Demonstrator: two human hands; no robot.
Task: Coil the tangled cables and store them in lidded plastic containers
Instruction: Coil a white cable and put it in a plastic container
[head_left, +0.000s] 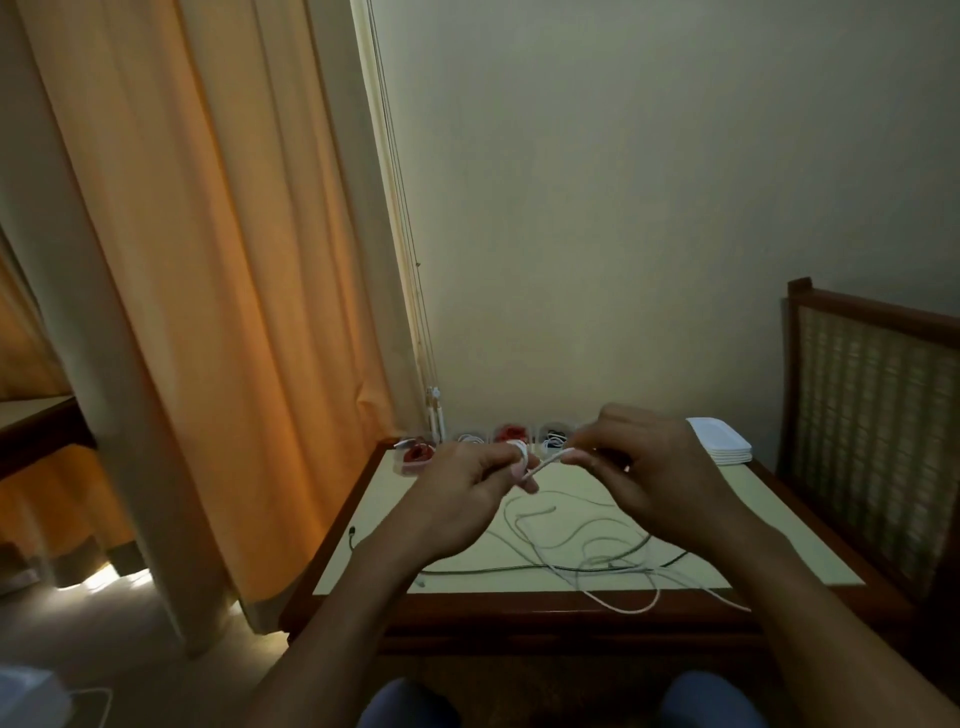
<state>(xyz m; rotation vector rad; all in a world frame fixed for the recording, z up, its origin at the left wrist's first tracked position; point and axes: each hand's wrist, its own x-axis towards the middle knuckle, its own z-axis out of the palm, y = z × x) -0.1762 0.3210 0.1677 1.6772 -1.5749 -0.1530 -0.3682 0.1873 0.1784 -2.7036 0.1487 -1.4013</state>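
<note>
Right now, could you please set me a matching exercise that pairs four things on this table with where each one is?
Things:
1. white cable
2. dark cable
3. red cable container
4. white stack

Places:
A. far right corner of the table
B. pulled straight between the left hand and the right hand
C. far left corner of the table
D. lying flat across the near part of the table

Pairs: 1-B, 2-D, 3-C, 4-A
</note>
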